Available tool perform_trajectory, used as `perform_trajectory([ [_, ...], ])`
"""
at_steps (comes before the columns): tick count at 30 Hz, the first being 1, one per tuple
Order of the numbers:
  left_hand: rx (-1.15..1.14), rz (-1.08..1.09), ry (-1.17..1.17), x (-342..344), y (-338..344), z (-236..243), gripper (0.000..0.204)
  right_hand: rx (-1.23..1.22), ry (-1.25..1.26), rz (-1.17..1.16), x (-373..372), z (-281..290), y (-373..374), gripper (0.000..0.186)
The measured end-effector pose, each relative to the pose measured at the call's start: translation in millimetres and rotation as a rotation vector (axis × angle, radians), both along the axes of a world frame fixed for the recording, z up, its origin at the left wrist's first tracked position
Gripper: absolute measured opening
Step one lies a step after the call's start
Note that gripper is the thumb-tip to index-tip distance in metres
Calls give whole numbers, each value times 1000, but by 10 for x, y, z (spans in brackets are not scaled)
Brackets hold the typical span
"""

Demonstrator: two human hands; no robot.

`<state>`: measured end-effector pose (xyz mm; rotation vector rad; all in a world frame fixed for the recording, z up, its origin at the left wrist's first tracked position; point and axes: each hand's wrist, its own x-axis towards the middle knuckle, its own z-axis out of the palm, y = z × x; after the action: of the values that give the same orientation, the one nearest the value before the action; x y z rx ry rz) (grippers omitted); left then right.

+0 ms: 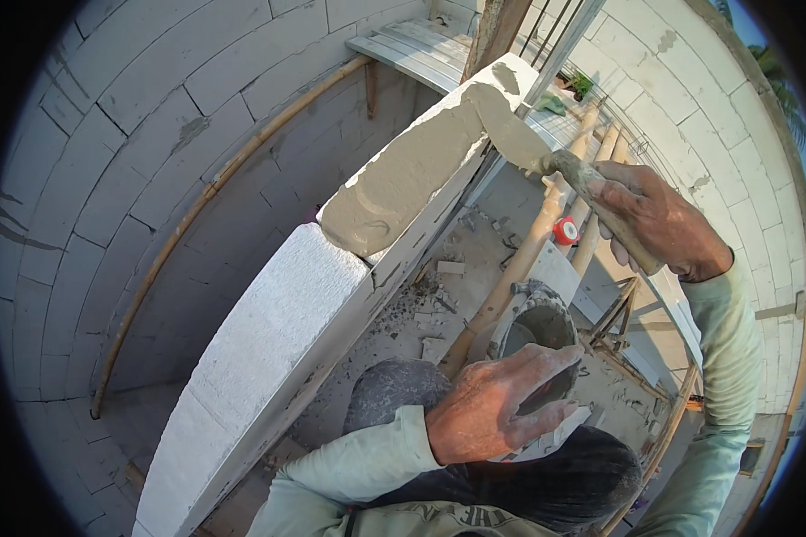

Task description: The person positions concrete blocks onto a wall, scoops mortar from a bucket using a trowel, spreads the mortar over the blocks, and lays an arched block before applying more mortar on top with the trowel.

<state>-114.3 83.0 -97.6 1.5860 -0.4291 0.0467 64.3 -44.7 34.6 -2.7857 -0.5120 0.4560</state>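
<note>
I have the right hand (658, 215) closed around the handle of a trowel (613, 213), out to the right of a raised wall of white blocks (264, 295). The trowel's blade reaches left to the wall's far part, coated in grey mortar, and lies at the edge of the mortar bed (412, 174) spread along the block top. That bed is thick and mostly smooth, with a few ridges at its near end, where it stops beside the joint with the bare nearer block.

My left hand (506, 403) is lower down, at a dark bucket (537, 327) on the right side of the wall. Its thumb and forefinger stand wide apart across the bucket's near side; I cannot tell whether they grip it or only rest there.

Beyond the bucket, I see a small red object with a round white face (566, 231) by some wooden poles (521, 276). Rubble (434, 313) litters the floor below the wall. On my left, a long thin pole (208, 195) slants along a taller block wall (166, 107).
</note>
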Motion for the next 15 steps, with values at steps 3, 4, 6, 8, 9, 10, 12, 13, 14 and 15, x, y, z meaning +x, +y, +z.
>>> perform_trajectory([
  [3, -14, -3, 9, -29, 23, 8, 56, 153, 269, 16, -126, 106, -21, 43],
  [4, -20, -1, 10, -38, 29, 18, 56, 153, 263, -2, -151, 85, -86, 43],
  [6, -16, -11, 9, -40, 54, 33, 55, 206, 173, 64, -191, -44, -283, 44],
  [8, -9, -20, 21, -23, 64, 21, 54, 234, 135, 79, -248, -70, -382, 44],
  [9, -32, -11, 11, 11, 55, -8, 54, 264, 196, -1, -281, -24, -409, 47],
  [10, -55, -8, 11, 8, 50, -17, 54, 294, 263, -90, -338, -13, -451, 51],
  [12, -108, -26, 12, 39, 102, 1, 55, 330, 293, -190, -367, -141, -700, 55],
  [13, -160, -17, -9, 43, 129, 1, 56, 344, 229, -235, -417, -218, -818, 55],
  [14, -165, -45, 33, 59, 162, -19, 56, 356, 158, -274, -455, -299, -943, 56],
  [15, -276, 40, 3, 61, 181, -26, 57, 424, 82, -285, -542, -423, -1135, 58],
])
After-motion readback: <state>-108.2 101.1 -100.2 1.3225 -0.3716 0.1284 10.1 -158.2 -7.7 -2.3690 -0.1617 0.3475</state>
